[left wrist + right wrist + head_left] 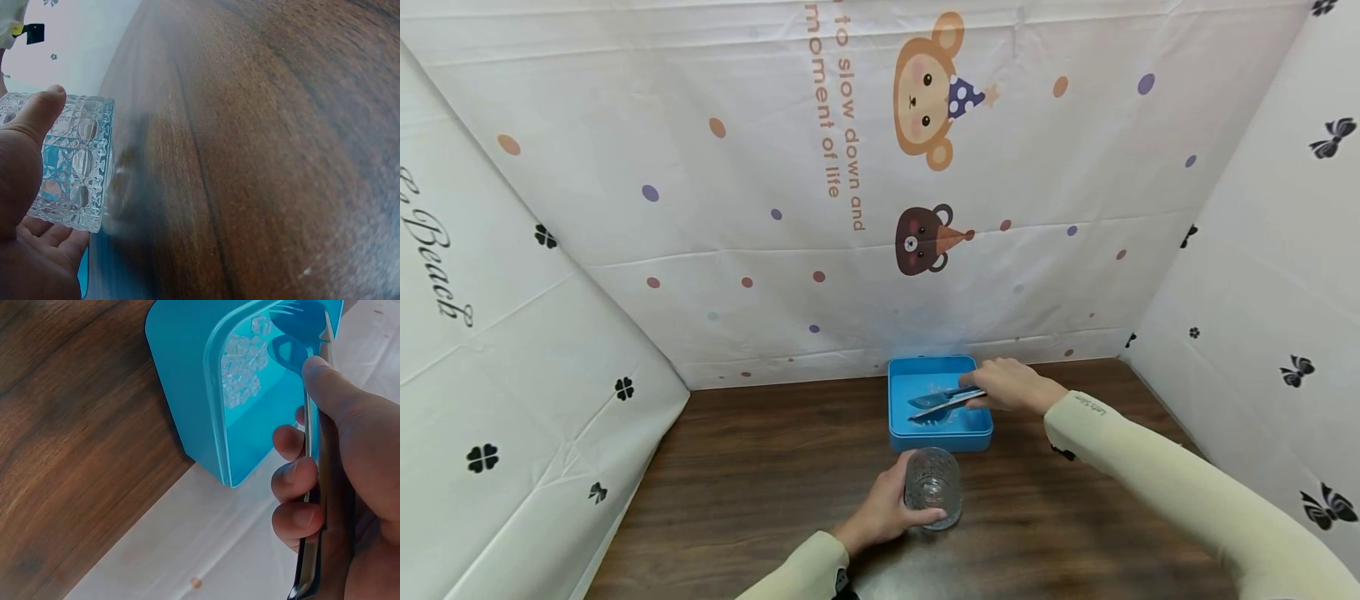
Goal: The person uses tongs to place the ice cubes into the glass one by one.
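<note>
My left hand (883,508) holds a clear patterned glass (933,487) on the wooden table, just in front of a blue box. In the left wrist view the thumb and fingers of the left hand (31,181) lie around the glass (78,162). With my right hand (1011,385) I grip several metal utensils (943,404) over the blue box (940,443). In the right wrist view the right hand (356,444) has its fingers curled round the handles, and fork tines show over the box (187,381). Clear cube-like pieces (242,369) lie inside it.
The wooden table (760,467) stretches to both sides of the box. White printed sheets stand behind (850,292), on the left (550,375) and on the right (1240,333). The box stands close to the back sheet.
</note>
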The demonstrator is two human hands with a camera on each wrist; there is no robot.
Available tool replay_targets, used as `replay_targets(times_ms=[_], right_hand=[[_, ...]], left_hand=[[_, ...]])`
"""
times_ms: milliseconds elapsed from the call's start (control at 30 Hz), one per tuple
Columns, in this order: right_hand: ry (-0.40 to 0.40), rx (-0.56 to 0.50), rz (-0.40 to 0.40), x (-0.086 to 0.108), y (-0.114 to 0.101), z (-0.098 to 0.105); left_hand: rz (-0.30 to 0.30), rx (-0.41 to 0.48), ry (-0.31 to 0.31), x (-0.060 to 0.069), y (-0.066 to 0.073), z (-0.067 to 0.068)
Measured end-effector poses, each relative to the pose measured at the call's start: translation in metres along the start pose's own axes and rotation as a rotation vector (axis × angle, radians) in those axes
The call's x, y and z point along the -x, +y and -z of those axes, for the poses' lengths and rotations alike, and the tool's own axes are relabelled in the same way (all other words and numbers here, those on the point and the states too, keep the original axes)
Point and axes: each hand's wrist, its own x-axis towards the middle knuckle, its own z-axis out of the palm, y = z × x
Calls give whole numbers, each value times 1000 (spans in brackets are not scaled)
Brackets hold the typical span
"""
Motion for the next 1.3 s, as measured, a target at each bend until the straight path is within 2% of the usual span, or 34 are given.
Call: replay_targets(times_ms=[400, 1300], right_hand=[[-28, -12, -35, -1, -4, -5], [-17, 14, -52, -1, -1, -14]], left_hand=[[-55, 37, -7, 1, 0, -1], [-38, 32, -10, 0, -3, -2]])
